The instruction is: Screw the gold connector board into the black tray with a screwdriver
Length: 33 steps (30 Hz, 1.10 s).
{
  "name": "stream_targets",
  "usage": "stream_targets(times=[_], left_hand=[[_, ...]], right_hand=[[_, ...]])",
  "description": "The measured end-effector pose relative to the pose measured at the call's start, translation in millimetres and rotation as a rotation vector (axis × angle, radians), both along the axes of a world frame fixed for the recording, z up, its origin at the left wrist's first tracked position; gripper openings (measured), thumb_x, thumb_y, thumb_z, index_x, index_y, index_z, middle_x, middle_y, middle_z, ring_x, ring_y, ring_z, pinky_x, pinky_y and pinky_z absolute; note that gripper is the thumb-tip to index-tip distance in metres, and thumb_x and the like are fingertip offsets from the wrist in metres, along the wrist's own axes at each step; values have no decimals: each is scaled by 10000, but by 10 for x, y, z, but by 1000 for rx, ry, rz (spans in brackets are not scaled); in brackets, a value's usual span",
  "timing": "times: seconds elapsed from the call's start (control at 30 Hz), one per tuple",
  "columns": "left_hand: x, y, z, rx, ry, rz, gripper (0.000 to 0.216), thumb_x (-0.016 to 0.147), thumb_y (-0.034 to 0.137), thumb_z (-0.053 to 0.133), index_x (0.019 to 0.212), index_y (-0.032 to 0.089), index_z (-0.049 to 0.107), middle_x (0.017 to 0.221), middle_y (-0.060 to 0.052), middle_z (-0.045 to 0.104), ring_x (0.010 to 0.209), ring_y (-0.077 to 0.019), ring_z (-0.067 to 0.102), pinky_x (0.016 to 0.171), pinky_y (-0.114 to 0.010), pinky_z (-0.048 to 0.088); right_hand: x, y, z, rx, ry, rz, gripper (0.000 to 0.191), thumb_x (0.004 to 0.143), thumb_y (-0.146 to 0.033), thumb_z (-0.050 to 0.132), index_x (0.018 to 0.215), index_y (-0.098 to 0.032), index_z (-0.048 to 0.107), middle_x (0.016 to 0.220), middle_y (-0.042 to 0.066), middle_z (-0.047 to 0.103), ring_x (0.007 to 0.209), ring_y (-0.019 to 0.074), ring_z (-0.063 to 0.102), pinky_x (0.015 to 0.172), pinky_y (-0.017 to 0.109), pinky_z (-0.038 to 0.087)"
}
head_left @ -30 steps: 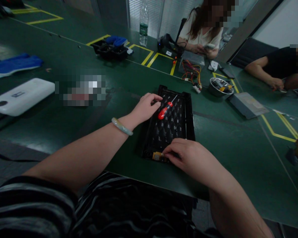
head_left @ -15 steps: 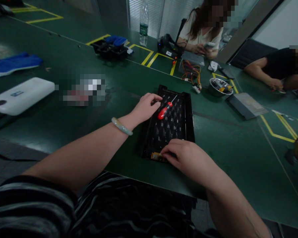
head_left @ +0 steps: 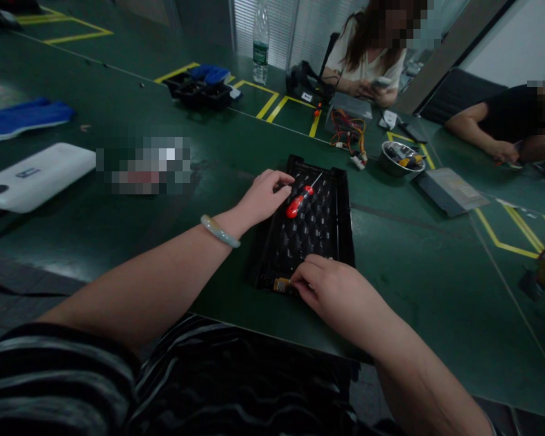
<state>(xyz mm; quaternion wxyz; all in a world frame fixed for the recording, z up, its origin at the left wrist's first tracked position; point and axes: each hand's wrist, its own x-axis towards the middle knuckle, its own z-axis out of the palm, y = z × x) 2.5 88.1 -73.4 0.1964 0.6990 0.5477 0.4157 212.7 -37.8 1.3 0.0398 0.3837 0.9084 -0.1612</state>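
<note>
A black plastic panel [head_left: 349, 233] with a quilted diamond pattern lies on the green table before me. My left hand [head_left: 267, 197] rests at its far left edge, thumb and fingers apart, holding nothing. On the panel, close to those fingers, lies a red-and-black screwdriver [head_left: 300, 201], its shaft pointing away from me. At the panel's near end sits a small yellowish circuit board [head_left: 281, 284]. The fingertips of my right hand [head_left: 329, 281] are pinched together at the board's right end; whatever is between them is too small and hidden to make out.
Beyond the panel stand a power supply with coloured cables [head_left: 352, 115], a metal bowl of tools [head_left: 402, 159] and a flat grey box [head_left: 452, 191]. A white casing [head_left: 36, 175] and blue cloth [head_left: 27, 115] lie left. A bottle [head_left: 260, 54] and black tray [head_left: 200, 94] stand farther back. Two people sit opposite.
The whole view has shifted very slightly. Both hands stay at the same spots on the panel, the right fingers still pinched at the circuit board.
</note>
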Motion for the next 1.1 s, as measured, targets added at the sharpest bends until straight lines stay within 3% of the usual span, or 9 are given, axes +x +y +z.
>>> stream_targets(times=[0.8, 1.0, 1.1], left_hand=[[-16, 18, -25, -17, 23, 11, 248, 933, 263, 568, 1153, 207, 667, 1145, -51, 627, 1016, -167, 608, 992, -347, 497], [-3, 10, -12, -13, 26, 8, 237, 929, 250, 567, 1142, 200, 660, 1153, -60, 626, 1029, -172, 604, 995, -350, 495], [-4, 8, -13, -15, 22, 11, 236, 932, 255, 561, 1142, 206, 659, 1149, -60, 629, 1040, -179, 602, 992, -359, 497]], right_hand=[[52, 100, 24, -90, 76, -3, 129, 932, -203, 591, 963, -199, 716, 931, 9, 678, 818, 146, 637, 770, 303, 489], [82, 121, 25, -111, 106, 27, 171, 959, -219, 559, 982, -218, 728, 968, 8, 700, 875, 148, 649, 832, 309, 504], [131, 144, 75, -132, 134, -26, 213, 974, -224, 531, 1017, -244, 738, 1023, 2, 725, 924, 152, 665, 869, 314, 508]])
